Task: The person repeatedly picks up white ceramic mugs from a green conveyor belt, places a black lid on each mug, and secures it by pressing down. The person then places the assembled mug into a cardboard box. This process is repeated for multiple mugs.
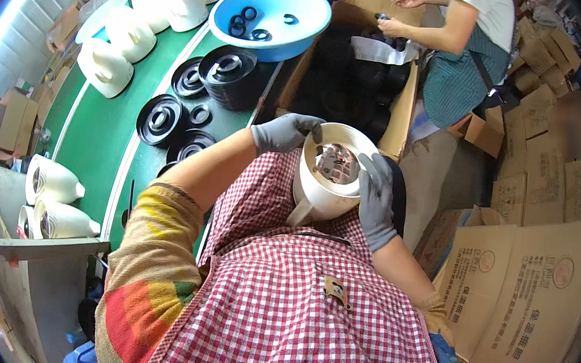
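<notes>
A white thermos jug [310,190] rests in my lap, its wide open end tilted up toward me and its handle pointing down. Inside it a shiny, mirror-like surface [337,164] reflects the surroundings. My left hand [284,136], in a grey glove, is closed on the jug's far left rim, with fingertips over the edge. Gloved in grey too, my right hand [377,198] lies along the jug's right side, its fingers bent at the rim. The jug's underside is hidden against my red checked apron [277,289].
On the green bench [81,170] at left lie black ring-shaped parts [160,120], a stack of black discs [230,72] and several white jug bodies [105,66]. A blue basin [274,20] holds black rings. A co-worker [469,58] stands by an open carton [397,140]. Cartons [536,306] line the right.
</notes>
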`<state>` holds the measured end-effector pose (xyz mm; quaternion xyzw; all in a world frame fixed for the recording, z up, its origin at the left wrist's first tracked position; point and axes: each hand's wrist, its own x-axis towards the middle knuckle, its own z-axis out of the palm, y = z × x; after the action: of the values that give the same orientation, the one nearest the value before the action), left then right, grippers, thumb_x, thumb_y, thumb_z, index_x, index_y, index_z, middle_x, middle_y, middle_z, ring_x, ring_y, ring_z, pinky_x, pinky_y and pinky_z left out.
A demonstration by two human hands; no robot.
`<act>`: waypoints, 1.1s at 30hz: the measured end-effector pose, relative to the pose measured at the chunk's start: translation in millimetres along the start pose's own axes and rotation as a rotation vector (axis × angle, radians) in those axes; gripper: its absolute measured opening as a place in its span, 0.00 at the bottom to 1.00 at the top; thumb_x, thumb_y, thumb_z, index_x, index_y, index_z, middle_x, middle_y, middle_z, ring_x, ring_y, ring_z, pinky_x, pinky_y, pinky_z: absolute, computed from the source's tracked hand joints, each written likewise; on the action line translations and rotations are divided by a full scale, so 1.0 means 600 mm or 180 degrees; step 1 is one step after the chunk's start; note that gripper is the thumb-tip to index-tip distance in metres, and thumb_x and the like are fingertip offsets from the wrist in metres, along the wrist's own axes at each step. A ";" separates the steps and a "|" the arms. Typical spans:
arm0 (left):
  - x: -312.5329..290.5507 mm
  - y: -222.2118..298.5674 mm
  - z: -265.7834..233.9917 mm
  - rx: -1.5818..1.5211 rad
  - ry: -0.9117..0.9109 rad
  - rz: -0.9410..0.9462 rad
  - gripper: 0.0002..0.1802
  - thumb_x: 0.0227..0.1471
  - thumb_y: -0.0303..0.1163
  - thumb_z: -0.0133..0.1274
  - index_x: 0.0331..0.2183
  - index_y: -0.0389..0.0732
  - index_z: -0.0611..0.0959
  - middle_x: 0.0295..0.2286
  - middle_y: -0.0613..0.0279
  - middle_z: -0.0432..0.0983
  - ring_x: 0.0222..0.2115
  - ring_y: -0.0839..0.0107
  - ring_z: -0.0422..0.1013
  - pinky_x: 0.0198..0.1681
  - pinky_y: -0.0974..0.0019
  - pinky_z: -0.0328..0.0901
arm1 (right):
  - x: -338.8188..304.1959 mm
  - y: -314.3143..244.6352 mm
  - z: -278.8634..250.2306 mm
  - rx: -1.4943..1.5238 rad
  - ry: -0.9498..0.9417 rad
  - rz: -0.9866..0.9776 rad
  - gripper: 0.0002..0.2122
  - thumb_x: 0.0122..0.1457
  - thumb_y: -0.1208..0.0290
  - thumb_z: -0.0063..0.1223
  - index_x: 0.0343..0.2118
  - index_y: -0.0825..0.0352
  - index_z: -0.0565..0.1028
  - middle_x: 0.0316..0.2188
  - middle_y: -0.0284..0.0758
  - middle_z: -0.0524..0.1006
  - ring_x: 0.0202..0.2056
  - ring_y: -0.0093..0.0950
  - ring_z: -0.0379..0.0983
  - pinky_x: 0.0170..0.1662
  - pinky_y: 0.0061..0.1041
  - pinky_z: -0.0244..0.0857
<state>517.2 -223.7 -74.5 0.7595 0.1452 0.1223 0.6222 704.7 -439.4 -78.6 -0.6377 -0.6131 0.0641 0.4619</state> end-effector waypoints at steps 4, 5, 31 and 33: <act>0.037 -0.054 0.011 -0.1384 0.0074 -0.0296 0.17 0.41 0.08 0.45 0.33 0.34 0.80 0.35 0.62 0.77 0.37 0.71 0.73 0.46 0.69 0.68 | 0.017 -0.002 -0.044 -0.0255 -0.0481 -0.0044 0.17 0.62 0.69 0.51 0.53 0.66 0.71 0.54 0.47 0.68 0.56 0.41 0.64 0.60 0.36 0.57; 0.043 -0.066 0.008 -0.1635 0.0039 -0.0305 0.17 0.42 0.08 0.46 0.33 0.34 0.80 0.35 0.62 0.77 0.37 0.71 0.72 0.46 0.69 0.68 | 0.039 0.015 -0.051 -0.0229 -0.0668 -0.0068 0.18 0.62 0.68 0.51 0.53 0.67 0.70 0.54 0.48 0.68 0.56 0.43 0.63 0.60 0.37 0.56; -0.155 0.117 -0.187 0.3516 0.2053 0.0660 0.15 0.39 0.20 0.60 0.34 0.41 0.81 0.50 0.51 0.72 0.54 0.44 0.64 0.58 0.46 0.56 | 0.306 0.067 -0.021 0.0903 -0.1193 -0.0538 0.21 0.65 0.73 0.42 0.60 0.70 0.63 0.61 0.45 0.63 0.63 0.39 0.57 0.65 0.34 0.51; -0.108 0.163 -0.181 0.3318 0.1137 0.0978 0.14 0.42 0.23 0.58 0.36 0.42 0.80 0.52 0.49 0.69 0.55 0.43 0.63 0.56 0.42 0.57 | 0.330 0.095 0.020 0.1735 -0.1392 -0.0076 0.19 0.65 0.76 0.39 0.59 0.68 0.65 0.60 0.46 0.64 0.61 0.39 0.60 0.63 0.33 0.55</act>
<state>424.2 -166.8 42.3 0.9459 0.1772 0.2500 0.1062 785.7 -256.8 -27.5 -0.4549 -0.6653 0.3551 0.4737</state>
